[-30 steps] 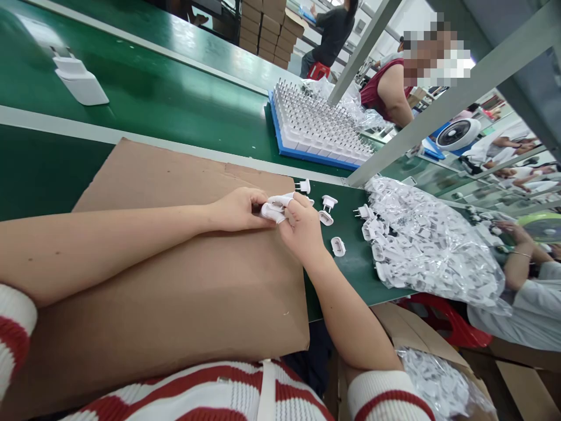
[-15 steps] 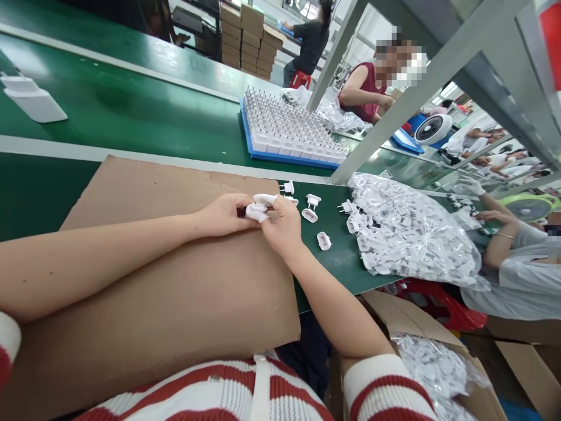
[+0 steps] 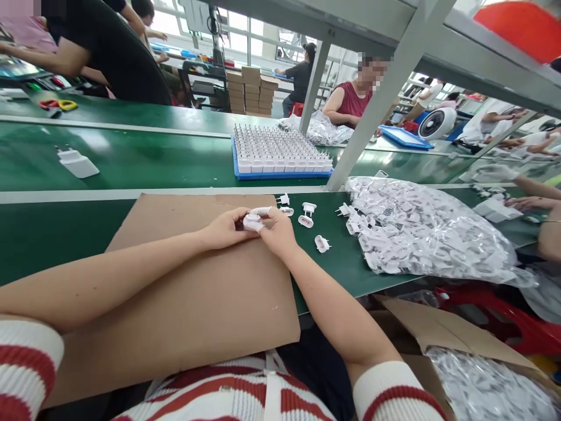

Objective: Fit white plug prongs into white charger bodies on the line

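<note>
Above the cardboard sheet [image 3: 210,304], my left hand [image 3: 224,229] and my right hand [image 3: 279,231] meet with closed fingers around a small white plastic plug part [image 3: 251,221]. White coverings wrap fingertips of my right hand, and the fingers hide much of the part. Just right of my right hand, loose white two-pin plug parts lie on the green table: one plug part [image 3: 284,199] near the back, a pair [image 3: 308,209] close together, and another plug part [image 3: 322,244] nearer the front.
A clear bag of white plug parts [image 3: 429,228] lies at the right. Behind the hands stands a blue tray [image 3: 280,175] of upright pinned pieces. A white charger [image 3: 79,162] lies at the left. A metal post [image 3: 363,111] rises from the table. Co-workers sit beyond and at the right.
The view has levelled and tilted upward, showing more of the room and a person at the upper left. Both hands keep hold of the plug part in much the same place.
</note>
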{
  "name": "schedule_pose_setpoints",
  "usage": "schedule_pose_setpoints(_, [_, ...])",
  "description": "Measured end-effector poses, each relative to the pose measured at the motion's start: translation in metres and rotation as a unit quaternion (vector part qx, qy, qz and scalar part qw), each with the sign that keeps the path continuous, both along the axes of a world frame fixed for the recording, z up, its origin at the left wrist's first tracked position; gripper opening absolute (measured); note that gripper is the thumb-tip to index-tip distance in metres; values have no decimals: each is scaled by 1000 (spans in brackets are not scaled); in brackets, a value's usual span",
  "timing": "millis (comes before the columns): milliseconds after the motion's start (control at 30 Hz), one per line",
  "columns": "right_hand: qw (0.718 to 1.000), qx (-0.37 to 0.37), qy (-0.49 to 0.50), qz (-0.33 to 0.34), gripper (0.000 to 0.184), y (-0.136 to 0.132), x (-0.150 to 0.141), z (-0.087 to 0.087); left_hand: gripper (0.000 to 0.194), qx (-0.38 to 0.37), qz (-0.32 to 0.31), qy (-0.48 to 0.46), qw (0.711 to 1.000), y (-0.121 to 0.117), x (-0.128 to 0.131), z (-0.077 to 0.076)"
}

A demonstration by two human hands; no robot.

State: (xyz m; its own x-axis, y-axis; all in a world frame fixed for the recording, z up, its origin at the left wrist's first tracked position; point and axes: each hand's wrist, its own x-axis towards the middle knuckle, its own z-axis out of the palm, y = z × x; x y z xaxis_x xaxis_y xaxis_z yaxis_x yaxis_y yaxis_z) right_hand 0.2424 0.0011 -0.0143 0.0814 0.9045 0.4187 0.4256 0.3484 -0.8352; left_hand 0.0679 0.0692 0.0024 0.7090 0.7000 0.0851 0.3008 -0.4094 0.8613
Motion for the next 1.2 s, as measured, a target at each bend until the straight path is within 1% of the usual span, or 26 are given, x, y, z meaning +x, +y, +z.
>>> schedule_pose_setpoints(67, [999, 1, -15, 33, 44, -3, 6, 3, 56, -22, 13, 1, 1000, 0, -1, 2])
schedule_pose_setpoints(133, [997, 23, -56, 51, 72, -7, 10, 8, 55, -72, 25, -13, 997, 0, -4, 6])
schedule_pose_setpoints(167, [994, 35, -80, 59, 83, -10, 11, 11, 55, -102, 28, -25, 994, 0, -5, 9])
schedule_pose_setpoints(200, [991, 44, -103, 69, 89, -12, 12, 14, 56, -131, 28, -41, 990, -1, -7, 12])
schedule_pose_setpoints(233, [988, 51, -123, 78, 89, -13, 12, 16, 55, -158, 21, -57, 986, -1, -9, 15])
schedule_pose_setpoints(333, [981, 57, -164, 85, 71, -15, 12, 19, 49, -222, -21, -80, 972, -5, -14, 21])
schedule_pose_setpoints(433, [979, 57, -179, 79, 63, -15, 11, 18, 46, -264, -36, -85, 960, -10, -15, 22])
schedule_pose_setpoints(500, [977, 63, -190, 68, 59, -16, 10, 18, 44, -278, -32, -88, 956, -11, -15, 20])
schedule_pose_setpoints(600, [974, 72, -213, 25, 49, -20, 7, 20, 39, -293, -42, -95, 951, -12, -15, 16])
schedule_pose_setpoints(700, [971, 80, -224, -7, 42, -22, 2, 21, 38, -296, -45, -106, 948, -14, -14, 15])
schedule_pose_setpoints(800, [975, 81, -204, -24, 44, -23, -2, 21, 41, -304, -45, -126, 943, -17, -12, 19])
schedule_pose_setpoints(900, [983, 82, -160, -30, 51, -21, -7, 19, 46, -330, -39, -166, 928, -20, -8, 25])
schedule_pose_setpoints(967, [985, 70, -153, -35, 53, -19, -8, 18, 47, -342, -35, -181, 922, -21, -7, 25])
schedule_pose_setpoints(1033, [985, 47, -164, -36, 53, -18, -7, 17, 49, -340, -30, -176, 923, -20, -7, 23])
schedule_pose_setpoints(1100, [986, 27, -160, -19, 57, -16, -3, 17, 52, -328, -12, -165, 930, -17, -8, 17])
schedule_pose_setpoints(1167, [990, 19, -142, -9, 60, -12, 4, 18, 56, -294, 28, -168, 941, -14, -9, 10])
schedule_pose_setpoints(1200, [990, 16, -141, -20, 58, -9, 8, 19, 56, -265, 56, -176, 946, -12, -9, 7])
